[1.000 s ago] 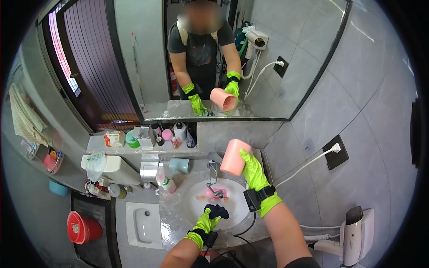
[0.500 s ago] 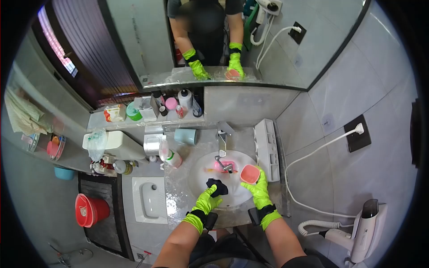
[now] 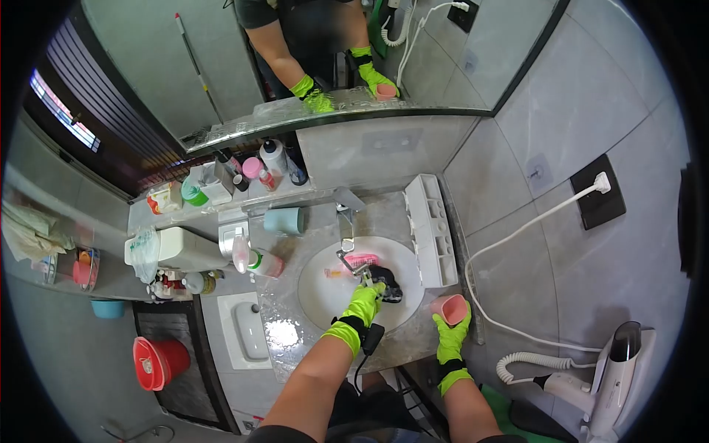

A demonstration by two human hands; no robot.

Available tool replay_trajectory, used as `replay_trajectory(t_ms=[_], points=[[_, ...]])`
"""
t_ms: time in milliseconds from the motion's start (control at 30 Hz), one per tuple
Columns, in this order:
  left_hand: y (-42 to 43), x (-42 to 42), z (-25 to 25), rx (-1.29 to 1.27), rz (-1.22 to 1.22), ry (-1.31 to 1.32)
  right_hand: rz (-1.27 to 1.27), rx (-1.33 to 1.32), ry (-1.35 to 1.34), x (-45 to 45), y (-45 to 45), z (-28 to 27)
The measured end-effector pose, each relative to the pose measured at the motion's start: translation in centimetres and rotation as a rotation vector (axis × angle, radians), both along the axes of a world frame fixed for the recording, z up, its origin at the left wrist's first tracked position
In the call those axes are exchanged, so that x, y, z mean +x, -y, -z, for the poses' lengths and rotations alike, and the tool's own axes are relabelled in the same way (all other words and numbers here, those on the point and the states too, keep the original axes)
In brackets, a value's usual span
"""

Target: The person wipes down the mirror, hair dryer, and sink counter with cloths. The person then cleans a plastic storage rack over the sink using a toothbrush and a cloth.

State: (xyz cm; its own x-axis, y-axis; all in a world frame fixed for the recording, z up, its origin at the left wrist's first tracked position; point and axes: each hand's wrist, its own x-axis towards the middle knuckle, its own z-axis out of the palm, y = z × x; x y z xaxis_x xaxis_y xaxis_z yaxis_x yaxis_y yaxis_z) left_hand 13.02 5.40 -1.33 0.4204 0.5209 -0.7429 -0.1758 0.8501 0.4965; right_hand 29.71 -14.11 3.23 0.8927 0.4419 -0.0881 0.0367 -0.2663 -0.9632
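Note:
My left hand (image 3: 367, 301), in a bright green rubber glove, is closed on a wet dark cloth (image 3: 390, 286) inside the white sink basin (image 3: 314, 299), just below the tap (image 3: 346, 232). A bright pink item (image 3: 362, 259) lies in the basin behind the tap spout; its kind is hard to make out. My right hand (image 3: 453, 336), gloved the same way, grips a pink cup (image 3: 450, 307) by the right edge of the counter. The cup's open mouth faces up toward me.
A white compartment rack (image 3: 430, 232) stands right of the basin. Left of it are a light blue cup (image 3: 283, 220) and a spray bottle (image 3: 264, 262). A hair dryer (image 3: 613, 376) with a white cord hangs at right; a red bucket (image 3: 171, 358) stands at lower left.
My left hand has moved right with the dark cloth, to below the tap. My right hand has carried the pink cup from over the basin to the counter's right edge. The view has shifted.

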Motion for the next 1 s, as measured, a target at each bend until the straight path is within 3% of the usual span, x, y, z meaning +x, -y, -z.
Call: replay_trajectory(t_ms=[67, 100, 133, 200, 267, 300, 333, 400, 500, 567, 633, 667, 733, 800, 833, 867, 900, 1000], points=[[0.7, 0.6, -0.3, 0.171, -0.043, -0.094, 0.057, 0.057, -0.150, -0.7, 0.3, -0.2], [0.8, -0.1, -1.3, 0.284, 0.068, -0.210, 0.084, 0.086, -0.223, -1.1, 0.6, -0.2], [1.6, -0.4, -2.2, 0.377, -0.046, -0.056, 0.140, 0.045, -0.285, -2.0, 1.4, -0.3], [2.3, -2.0, 2.2, 0.757, 0.111, -0.337, 0.251, -0.035, -0.409, -4.5, 3.2, -1.2], [2.1, -3.5, -2.0, 0.697, 0.136, -0.317, -0.091, -0.044, -0.426, -7.0, 3.3, -3.4], [2.1, -4.0, -3.5, 0.535, 0.138, -0.290, -0.328, -0.078, -0.360, -7.1, 3.7, -1.1], [2.0, -4.4, -4.0, 0.372, 0.137, -0.263, -0.369, 0.040, -0.577, -8.3, 1.1, -3.2], [2.1, -4.9, -3.5, 0.247, -0.074, -0.043, -0.383, 0.028, -0.719, -9.6, -4.0, -5.2], [1.4, -5.8, -7.9, 0.117, -0.220, 0.239, -0.199, -0.064, -1.041, -10.5, -9.3, 0.9], [1.5, -6.2, -7.6, 0.008, -0.228, 0.117, -0.192, 0.244, -1.129, -11.0, -11.7, 6.5], [1.3, -6.2, -5.9, -0.002, -0.214, -0.029, -0.263, 0.297, -1.142, -9.9, -14.1, 8.8], [1.4, -6.3, -5.2, 0.027, -0.212, -0.049, -0.278, 0.233, -1.076, -9.9, -14.4, 8.9], [1.3, -6.0, -5.1, -0.048, -0.208, -0.086, -0.306, 0.101, -0.943, -9.7, -17.0, 1.1], [0.3, -5.1, -6.4, -0.252, -0.203, -0.117, -0.382, 0.054, -0.826, -9.9, -17.7, 1.1], [0.3, -5.1, -2.2, -0.319, -0.197, 0.314, -0.424, 0.012, -0.773, -10.1, -17.8, 3.1], [0.0, -4.3, -0.7, -0.323, -0.245, 0.550, -0.463, -0.030, -0.717, -10.2, -17.5, 4.4], [-0.6, -4.3, 0.0, -0.338, -0.205, 0.518, -0.465, -0.164, -0.715, -10.9, -17.3, -0.7], [-1.4, -3.3, 1.2, -0.368, -0.114, 0.345, -0.679, -0.437, 0.013, -10.6, -15.7, 1.8]])
